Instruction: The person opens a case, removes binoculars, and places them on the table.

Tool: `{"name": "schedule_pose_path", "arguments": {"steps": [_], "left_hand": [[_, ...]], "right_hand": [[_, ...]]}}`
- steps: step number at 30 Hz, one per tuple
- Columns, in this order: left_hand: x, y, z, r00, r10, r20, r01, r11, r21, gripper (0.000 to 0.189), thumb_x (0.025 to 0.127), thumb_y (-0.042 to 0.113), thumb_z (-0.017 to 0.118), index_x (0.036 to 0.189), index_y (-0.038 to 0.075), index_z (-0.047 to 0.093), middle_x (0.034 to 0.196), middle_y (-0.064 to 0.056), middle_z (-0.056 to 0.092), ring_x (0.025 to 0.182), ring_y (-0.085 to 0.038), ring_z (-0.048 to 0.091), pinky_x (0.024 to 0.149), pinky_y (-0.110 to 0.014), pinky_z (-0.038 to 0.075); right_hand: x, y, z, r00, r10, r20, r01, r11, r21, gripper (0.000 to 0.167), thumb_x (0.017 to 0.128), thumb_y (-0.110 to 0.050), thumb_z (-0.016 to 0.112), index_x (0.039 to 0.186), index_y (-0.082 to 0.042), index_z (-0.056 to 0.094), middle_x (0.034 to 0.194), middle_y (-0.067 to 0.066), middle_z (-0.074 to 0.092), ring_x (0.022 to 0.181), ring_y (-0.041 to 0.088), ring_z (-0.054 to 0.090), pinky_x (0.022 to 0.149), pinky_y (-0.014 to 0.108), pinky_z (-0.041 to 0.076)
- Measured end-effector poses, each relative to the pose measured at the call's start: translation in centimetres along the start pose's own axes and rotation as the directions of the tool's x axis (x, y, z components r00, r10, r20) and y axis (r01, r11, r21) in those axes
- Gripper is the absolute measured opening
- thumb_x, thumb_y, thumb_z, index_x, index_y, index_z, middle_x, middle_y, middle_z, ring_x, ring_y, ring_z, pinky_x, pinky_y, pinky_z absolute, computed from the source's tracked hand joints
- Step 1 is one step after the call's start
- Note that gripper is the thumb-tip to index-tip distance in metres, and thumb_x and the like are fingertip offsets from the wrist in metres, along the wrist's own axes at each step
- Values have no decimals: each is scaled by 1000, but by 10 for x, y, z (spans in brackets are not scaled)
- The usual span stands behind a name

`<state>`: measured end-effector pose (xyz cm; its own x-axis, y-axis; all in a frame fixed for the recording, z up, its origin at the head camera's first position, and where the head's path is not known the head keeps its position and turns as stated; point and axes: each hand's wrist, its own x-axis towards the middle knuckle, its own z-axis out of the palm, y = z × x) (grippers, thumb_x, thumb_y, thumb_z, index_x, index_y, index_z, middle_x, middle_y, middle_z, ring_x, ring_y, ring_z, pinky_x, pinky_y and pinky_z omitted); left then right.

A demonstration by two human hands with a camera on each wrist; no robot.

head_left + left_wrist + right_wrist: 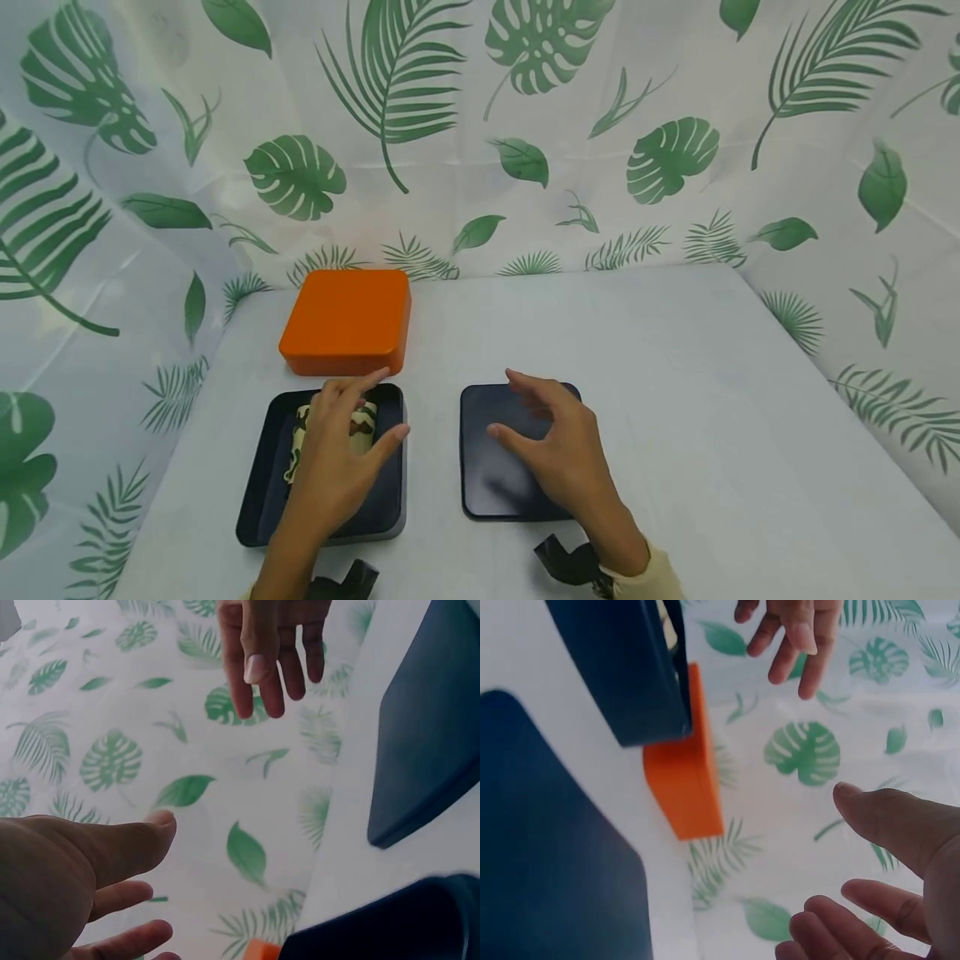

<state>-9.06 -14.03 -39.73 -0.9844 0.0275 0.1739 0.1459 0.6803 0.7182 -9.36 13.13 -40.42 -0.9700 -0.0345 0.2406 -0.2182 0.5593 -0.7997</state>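
Note:
My left hand [339, 458] hovers over a dark navy open box [397, 500], thumb spread from the fingers and nothing held. Inside the box lies a camouflage-patterned item [363, 425], partly hidden by that hand; its kind cannot be told. To the right, a flat dark navy lid or tray [483, 467] rests on the table. My right hand [566, 442] is held above this panel, fingers loosely bent, thumb apart, gripping nothing. In the left wrist view, the left hand [97, 877] shows a gap between thumb and fingers; the right wrist view shows the right hand [900, 870] likewise.
Behind the open box sits an orange box [348, 321], close to its far edge. A white table [675, 400] extends to the right. Leaf-printed cloth [570, 192] hangs along the back and both sides. Black wrist mounts [566, 562] show below the hands.

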Motion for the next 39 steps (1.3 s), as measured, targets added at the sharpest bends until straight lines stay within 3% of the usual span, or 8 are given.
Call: {"name": "schedule_pose_path", "arguments": {"steps": [7,17,29,39], "left_hand": [[-3,-14,-24,1000,14,-20,-13,1000,24,69,92,30,86,155,24,56,143,-15,53,122,-32,49,99,-60,48],[-9,-40,-48,998,7,-56,-3,998,65,71,92,30,86,155,23,55,146,-17,53,124,-35,50,98,-62,47],[-12,-72,-60,998,-31,-63,40,990,138,78,88,29,90,155,12,54,150,-24,53,130,-44,48,104,-73,40],[-10,-99,-63,997,-72,-26,75,983,169,80,86,32,91,155,14,54,155,-31,47,141,-56,35,106,-81,24]], "right_hand": [[3,-17,17,995,-83,48,82,996,22,71,80,-23,95,145,-27,65,137,-8,70,119,19,71,99,41,60],[8,-36,45,986,-86,140,76,994,73,71,81,-24,95,146,-26,66,138,-6,70,121,14,69,104,46,58],[15,-43,87,962,-122,245,118,993,31,74,83,-37,93,150,-30,62,143,-6,67,131,16,59,108,47,54],[19,-37,123,944,-182,274,207,976,-62,77,84,-43,92,152,-25,60,149,0,65,141,25,51,119,59,36]]}}
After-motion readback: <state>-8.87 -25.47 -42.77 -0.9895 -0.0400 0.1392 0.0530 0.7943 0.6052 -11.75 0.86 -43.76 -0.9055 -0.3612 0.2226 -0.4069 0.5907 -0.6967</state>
